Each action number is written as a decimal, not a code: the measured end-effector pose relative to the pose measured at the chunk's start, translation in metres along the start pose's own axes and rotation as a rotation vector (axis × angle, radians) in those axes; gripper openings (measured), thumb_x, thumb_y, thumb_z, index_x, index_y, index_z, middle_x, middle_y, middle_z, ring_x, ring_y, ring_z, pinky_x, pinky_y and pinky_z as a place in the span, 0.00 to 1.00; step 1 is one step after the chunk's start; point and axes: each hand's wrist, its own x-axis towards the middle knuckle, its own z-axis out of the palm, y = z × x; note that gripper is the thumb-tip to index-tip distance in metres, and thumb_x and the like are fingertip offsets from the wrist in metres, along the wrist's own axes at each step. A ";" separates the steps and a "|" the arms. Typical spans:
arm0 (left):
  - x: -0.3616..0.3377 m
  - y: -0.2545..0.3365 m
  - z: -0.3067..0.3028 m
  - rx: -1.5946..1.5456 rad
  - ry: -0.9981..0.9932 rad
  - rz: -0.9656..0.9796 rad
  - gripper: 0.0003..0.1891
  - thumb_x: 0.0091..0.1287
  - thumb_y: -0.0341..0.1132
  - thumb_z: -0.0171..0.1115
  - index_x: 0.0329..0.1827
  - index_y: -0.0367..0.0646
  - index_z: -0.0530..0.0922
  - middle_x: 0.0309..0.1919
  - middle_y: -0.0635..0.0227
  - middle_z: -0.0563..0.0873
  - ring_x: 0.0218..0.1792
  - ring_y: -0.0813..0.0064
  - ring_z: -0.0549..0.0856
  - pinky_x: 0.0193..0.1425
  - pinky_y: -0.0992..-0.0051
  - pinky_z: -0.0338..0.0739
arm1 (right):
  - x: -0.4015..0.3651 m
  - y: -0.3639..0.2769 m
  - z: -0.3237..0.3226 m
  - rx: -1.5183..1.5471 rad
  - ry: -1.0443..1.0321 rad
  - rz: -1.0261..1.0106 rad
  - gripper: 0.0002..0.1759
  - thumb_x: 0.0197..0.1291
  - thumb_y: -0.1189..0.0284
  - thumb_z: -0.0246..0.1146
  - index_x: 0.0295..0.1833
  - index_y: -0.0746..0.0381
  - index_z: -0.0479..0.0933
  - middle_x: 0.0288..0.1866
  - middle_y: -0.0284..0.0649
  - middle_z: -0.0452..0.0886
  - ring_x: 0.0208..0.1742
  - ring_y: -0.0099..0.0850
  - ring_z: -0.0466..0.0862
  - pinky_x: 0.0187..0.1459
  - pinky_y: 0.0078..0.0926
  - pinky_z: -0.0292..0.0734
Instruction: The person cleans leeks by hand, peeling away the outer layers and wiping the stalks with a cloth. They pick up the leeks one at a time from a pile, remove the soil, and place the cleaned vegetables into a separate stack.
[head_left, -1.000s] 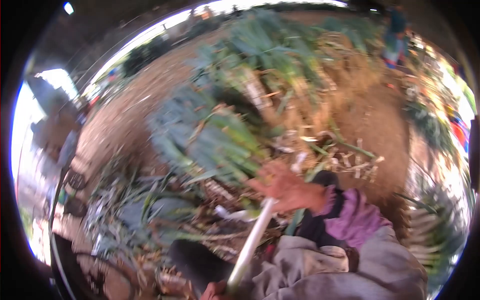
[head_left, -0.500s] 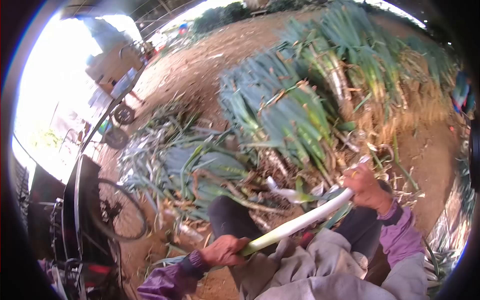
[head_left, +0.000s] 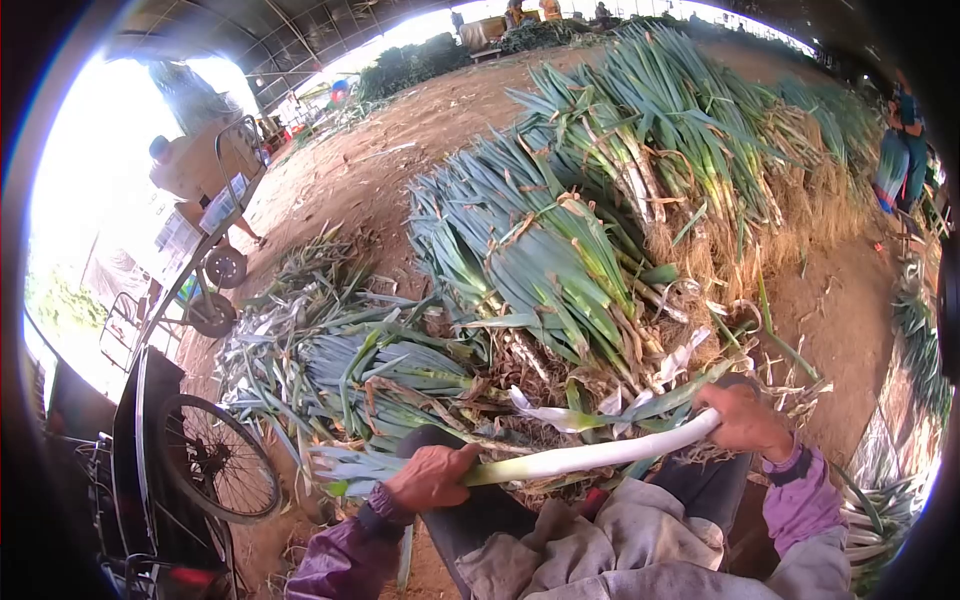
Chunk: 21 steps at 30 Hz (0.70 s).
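Note:
A long leek (head_left: 590, 457) with a white, bare shaft lies across my lap, held in both hands. My left hand (head_left: 432, 478) is closed round its green end, and the leaves (head_left: 350, 466) fan out to the left beyond the fist. The fingers of my right hand (head_left: 745, 418) are wrapped round the white end. Just behind the shaft, a loose green leaf strip (head_left: 665, 402) reaches up toward my right hand. Peeled pale skins (head_left: 560, 415) lie on the ground in front of my knees.
Bundled leeks (head_left: 530, 260) are heaped ahead, roots toward the right. A pile of stripped leaves (head_left: 300, 350) sits at the left. Beyond it are a bicycle wheel (head_left: 220, 460) and a loaded cart (head_left: 215, 225). A person (head_left: 905, 140) stands far right, near trimmed leeks (head_left: 870, 530).
The leek has swung closer to level, its green end raised and its white end lower in view. Both hands keep their hold, and the view has tilted upward.

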 end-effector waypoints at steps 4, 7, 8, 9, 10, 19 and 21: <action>0.007 0.007 0.013 0.050 0.180 0.063 0.31 0.47 0.34 0.64 0.58 0.36 0.70 0.21 0.55 0.79 0.29 0.47 0.81 0.33 0.56 0.71 | -0.018 0.009 0.009 0.036 0.009 0.006 0.14 0.41 0.74 0.72 0.37 0.61 0.80 0.29 0.46 0.83 0.33 0.45 0.85 0.34 0.37 0.77; 0.001 0.036 0.006 0.178 0.556 0.190 0.26 0.50 0.34 0.63 0.55 0.37 0.73 0.22 0.59 0.79 0.28 0.51 0.81 0.33 0.61 0.72 | -0.027 0.009 0.011 0.121 0.004 0.068 0.12 0.42 0.73 0.72 0.37 0.60 0.81 0.30 0.48 0.83 0.34 0.48 0.84 0.37 0.40 0.77; -0.007 0.051 0.001 0.181 0.638 0.186 0.25 0.51 0.35 0.63 0.54 0.37 0.73 0.24 0.59 0.80 0.29 0.53 0.81 0.34 0.62 0.72 | -0.029 0.008 0.011 0.167 0.008 0.095 0.12 0.43 0.72 0.71 0.37 0.59 0.81 0.30 0.49 0.83 0.35 0.50 0.84 0.38 0.42 0.77; -0.019 0.053 0.010 0.128 0.640 0.133 0.23 0.53 0.35 0.62 0.53 0.37 0.74 0.27 0.57 0.80 0.31 0.56 0.81 0.36 0.64 0.72 | -0.030 0.006 0.011 0.163 0.023 0.106 0.12 0.42 0.72 0.72 0.36 0.60 0.81 0.29 0.47 0.83 0.34 0.48 0.84 0.37 0.40 0.77; -0.032 0.056 0.020 0.075 0.644 0.080 0.22 0.55 0.36 0.62 0.53 0.36 0.75 0.31 0.56 0.81 0.32 0.58 0.81 0.37 0.66 0.72 | -0.031 0.003 0.011 0.158 0.036 0.117 0.13 0.42 0.71 0.73 0.35 0.60 0.81 0.29 0.45 0.83 0.33 0.46 0.84 0.35 0.38 0.77; -0.025 0.096 0.124 -0.949 0.756 -0.370 0.08 0.71 0.31 0.56 0.36 0.37 0.81 0.31 0.59 0.82 0.36 0.70 0.83 0.40 0.73 0.81 | -0.043 -0.008 0.007 0.072 0.091 0.036 0.15 0.44 0.70 0.72 0.40 0.58 0.80 0.32 0.43 0.81 0.34 0.46 0.83 0.35 0.39 0.76; -0.019 0.097 0.111 -1.048 0.827 -0.385 0.08 0.71 0.31 0.56 0.36 0.37 0.80 0.31 0.59 0.82 0.35 0.70 0.82 0.40 0.73 0.81 | -0.044 -0.029 0.000 0.169 0.210 0.025 0.23 0.42 0.73 0.68 0.50 0.58 0.78 0.35 0.45 0.81 0.35 0.47 0.83 0.37 0.40 0.77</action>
